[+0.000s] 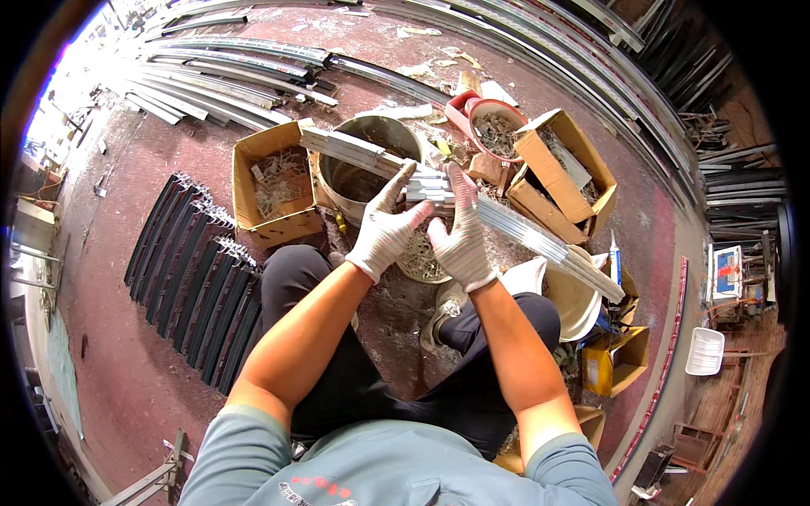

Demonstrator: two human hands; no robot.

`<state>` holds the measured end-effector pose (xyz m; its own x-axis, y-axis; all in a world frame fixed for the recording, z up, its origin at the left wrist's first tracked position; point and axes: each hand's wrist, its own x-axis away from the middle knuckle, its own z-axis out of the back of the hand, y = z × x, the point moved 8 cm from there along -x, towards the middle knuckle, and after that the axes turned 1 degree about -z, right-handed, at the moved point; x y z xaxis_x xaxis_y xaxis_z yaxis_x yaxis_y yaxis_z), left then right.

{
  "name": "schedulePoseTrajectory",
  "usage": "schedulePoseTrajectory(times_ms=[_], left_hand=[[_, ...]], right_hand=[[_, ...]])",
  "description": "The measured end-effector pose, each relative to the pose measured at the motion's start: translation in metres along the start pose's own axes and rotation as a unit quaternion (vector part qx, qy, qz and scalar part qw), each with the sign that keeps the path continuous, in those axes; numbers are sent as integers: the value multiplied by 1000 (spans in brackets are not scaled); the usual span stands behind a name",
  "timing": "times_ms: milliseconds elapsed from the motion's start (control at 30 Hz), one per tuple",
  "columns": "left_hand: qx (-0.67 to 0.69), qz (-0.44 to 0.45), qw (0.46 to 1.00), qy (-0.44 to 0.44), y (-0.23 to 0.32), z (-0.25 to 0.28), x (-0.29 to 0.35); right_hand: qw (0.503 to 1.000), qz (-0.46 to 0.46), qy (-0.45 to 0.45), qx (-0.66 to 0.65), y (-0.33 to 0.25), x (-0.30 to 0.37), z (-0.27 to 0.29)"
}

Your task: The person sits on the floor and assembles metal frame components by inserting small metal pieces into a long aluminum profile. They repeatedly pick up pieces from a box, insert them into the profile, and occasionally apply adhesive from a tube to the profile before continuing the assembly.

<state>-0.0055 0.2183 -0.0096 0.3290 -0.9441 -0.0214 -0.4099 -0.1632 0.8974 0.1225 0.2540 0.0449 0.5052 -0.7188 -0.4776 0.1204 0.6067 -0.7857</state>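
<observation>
Both my hands wear pale striped work gloves. A bundle of thin silvery metal strips (pixel 540 239) slants from between my hands down to the right. A second length of metal strips (pixel 350 149) runs up to the left, across the top of a round bucket (pixel 375 128). My left hand (pixel 381 232) is at the inner end of the bundle, thumb and fingers spread apart. Over the bundle lies my right hand (pixel 464 240), its fingers stretched towards the far side and its thumb apart on the near side. Whether the two lengths join is hard to see.
Cardboard boxes (pixel 278 223) with scraps flank the bucket, and a red-rimmed tub (pixel 496 126) stands behind. Dark strips (pixel 194 278) lie in rows on the floor to my left. Long metal profiles (pixel 211 84) lie farther off. A yellow box (pixel 614 363) is near my right knee.
</observation>
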Motion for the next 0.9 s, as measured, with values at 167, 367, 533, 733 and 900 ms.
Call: schedulePoseTrajectory(times_ms=[167,367,533,733,900], left_hand=[[-74,-56,995,-32,28,-12,6],[-193,-168,967,-16,24,-9,19],[-199,-172,965,-5,30,-8,28],[315,93,944,17,-13,-16,3],[-4,-102,994,-41,-4,-11,9]], right_hand=[[999,-26,-13,-18,7,6,-10],[968,-114,-32,-223,13,14,-21],[961,-133,-41,-241,10,16,-26],[992,-108,58,-21,80,17,-17],[977,-187,65,75,38,19,-26]])
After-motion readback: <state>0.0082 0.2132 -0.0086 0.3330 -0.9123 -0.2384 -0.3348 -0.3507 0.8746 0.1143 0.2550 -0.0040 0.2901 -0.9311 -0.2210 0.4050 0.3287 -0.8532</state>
